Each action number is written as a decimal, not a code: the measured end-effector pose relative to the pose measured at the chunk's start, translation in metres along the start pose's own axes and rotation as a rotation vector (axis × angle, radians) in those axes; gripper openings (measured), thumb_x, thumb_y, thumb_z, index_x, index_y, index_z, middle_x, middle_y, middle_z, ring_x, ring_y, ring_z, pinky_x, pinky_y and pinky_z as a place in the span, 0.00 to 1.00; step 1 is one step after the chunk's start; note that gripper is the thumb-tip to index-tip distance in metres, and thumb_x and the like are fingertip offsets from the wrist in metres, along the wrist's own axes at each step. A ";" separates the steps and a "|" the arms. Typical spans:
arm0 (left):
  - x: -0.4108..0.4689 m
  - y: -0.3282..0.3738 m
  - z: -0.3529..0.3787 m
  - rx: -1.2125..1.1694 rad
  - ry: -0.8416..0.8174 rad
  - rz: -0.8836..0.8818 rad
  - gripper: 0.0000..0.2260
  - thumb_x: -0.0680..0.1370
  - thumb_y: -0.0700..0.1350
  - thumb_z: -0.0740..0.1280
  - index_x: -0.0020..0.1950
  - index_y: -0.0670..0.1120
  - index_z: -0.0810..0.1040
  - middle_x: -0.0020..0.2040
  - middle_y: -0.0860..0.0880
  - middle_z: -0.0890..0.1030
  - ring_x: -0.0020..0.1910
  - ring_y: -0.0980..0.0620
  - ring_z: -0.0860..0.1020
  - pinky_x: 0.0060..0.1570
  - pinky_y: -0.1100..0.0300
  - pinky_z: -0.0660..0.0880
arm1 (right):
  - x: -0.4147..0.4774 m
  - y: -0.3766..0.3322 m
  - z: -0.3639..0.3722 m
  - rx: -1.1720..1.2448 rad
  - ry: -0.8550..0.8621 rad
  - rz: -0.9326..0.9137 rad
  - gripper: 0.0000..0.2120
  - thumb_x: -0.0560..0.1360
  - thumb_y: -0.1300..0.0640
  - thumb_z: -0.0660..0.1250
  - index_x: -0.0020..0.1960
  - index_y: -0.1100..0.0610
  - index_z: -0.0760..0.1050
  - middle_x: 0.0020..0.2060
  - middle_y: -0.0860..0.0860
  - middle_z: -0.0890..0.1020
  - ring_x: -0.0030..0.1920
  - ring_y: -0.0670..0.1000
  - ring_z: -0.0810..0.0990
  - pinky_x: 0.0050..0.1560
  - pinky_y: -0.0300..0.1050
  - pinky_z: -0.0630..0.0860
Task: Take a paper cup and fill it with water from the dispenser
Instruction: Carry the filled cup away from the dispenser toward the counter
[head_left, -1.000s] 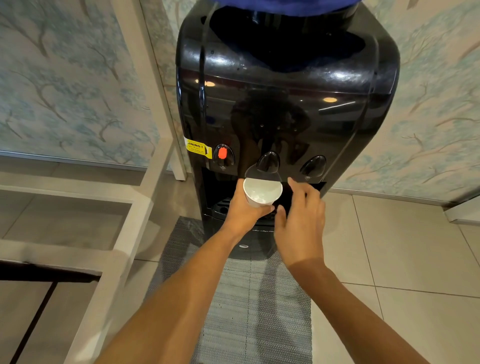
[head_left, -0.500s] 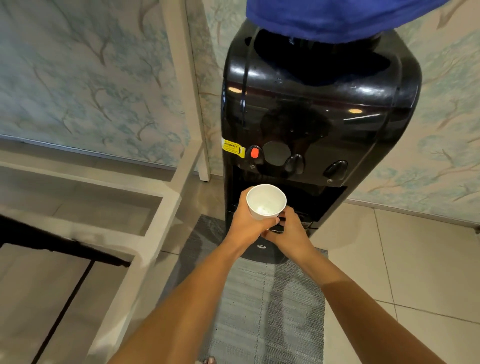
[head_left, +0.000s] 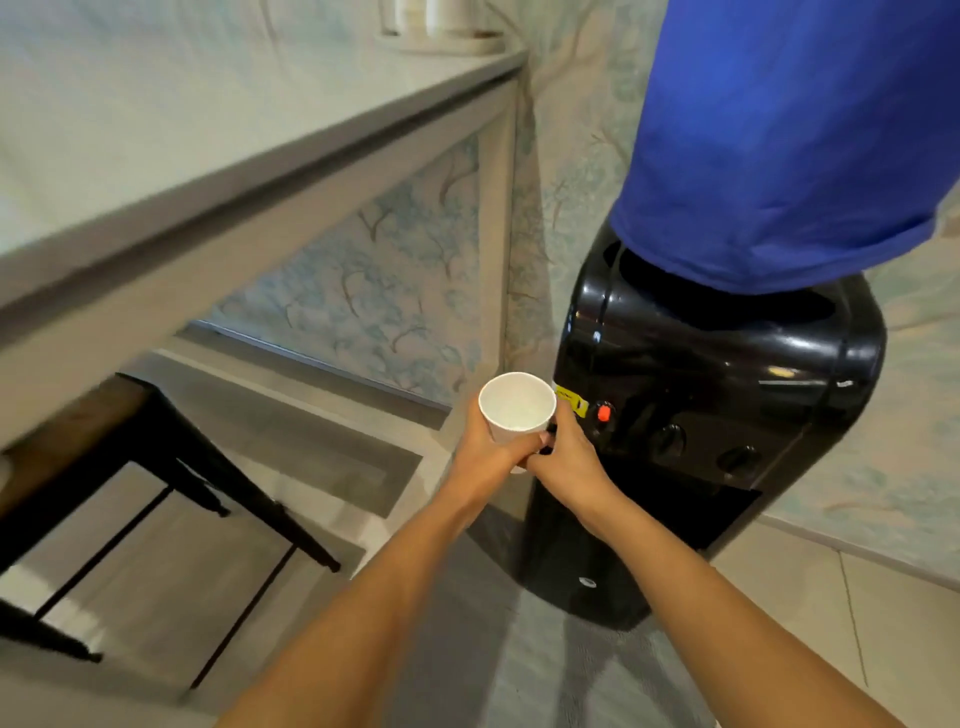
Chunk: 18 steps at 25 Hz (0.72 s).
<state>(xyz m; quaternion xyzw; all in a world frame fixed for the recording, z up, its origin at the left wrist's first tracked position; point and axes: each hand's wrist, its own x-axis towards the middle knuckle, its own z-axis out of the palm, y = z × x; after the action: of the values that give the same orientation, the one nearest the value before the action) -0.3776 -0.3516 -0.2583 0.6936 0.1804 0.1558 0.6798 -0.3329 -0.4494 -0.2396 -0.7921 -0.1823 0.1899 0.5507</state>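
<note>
I hold a white paper cup (head_left: 517, 408) upright with both hands, to the left of the black water dispenser (head_left: 717, 395) and clear of its taps. My left hand (head_left: 483, 460) wraps the cup's left side and bottom. My right hand (head_left: 569, 462) presses against the cup's right side, thumb up along its wall. Water seems to lie in the cup's bottom. The dispenser's front carries a red tap (head_left: 604, 413) and two black taps (head_left: 670, 440). A blue cloth (head_left: 789, 135) covers the bottle on top.
A pale table (head_left: 249, 171) stands to the left, with white containers (head_left: 441, 23) on its far corner. A dark stool (head_left: 171, 467) sits under it. A grey mat (head_left: 524, 649) lies before the dispenser on the tiled floor. Patterned wallpaper lines the wall behind.
The cup has come away from under the taps, up and to the left. My right hand left the tap and closed on the cup. The view swung left and rose.
</note>
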 end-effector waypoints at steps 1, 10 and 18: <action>0.001 0.015 -0.007 0.009 0.023 0.015 0.31 0.66 0.41 0.75 0.61 0.55 0.61 0.53 0.56 0.74 0.52 0.60 0.73 0.38 0.73 0.73 | 0.002 -0.016 0.002 0.027 -0.012 -0.023 0.35 0.66 0.67 0.69 0.69 0.53 0.61 0.64 0.55 0.72 0.64 0.54 0.71 0.65 0.53 0.70; 0.020 0.161 -0.063 0.016 0.100 0.258 0.30 0.73 0.38 0.67 0.67 0.49 0.53 0.57 0.50 0.70 0.52 0.61 0.73 0.38 0.79 0.71 | 0.020 -0.172 0.004 0.067 0.004 -0.294 0.34 0.67 0.59 0.73 0.68 0.51 0.60 0.63 0.53 0.72 0.62 0.53 0.72 0.58 0.48 0.72; 0.022 0.263 -0.124 0.012 0.138 0.343 0.29 0.75 0.45 0.67 0.70 0.49 0.55 0.58 0.51 0.70 0.50 0.61 0.73 0.38 0.73 0.74 | 0.036 -0.287 0.020 0.147 -0.123 -0.329 0.35 0.69 0.57 0.72 0.69 0.50 0.58 0.62 0.51 0.73 0.58 0.51 0.75 0.52 0.51 0.79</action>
<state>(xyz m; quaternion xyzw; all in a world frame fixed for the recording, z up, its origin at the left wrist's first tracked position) -0.4050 -0.2340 0.0072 0.7057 0.1067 0.3158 0.6252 -0.3347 -0.3218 0.0210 -0.6963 -0.3282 0.1580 0.6184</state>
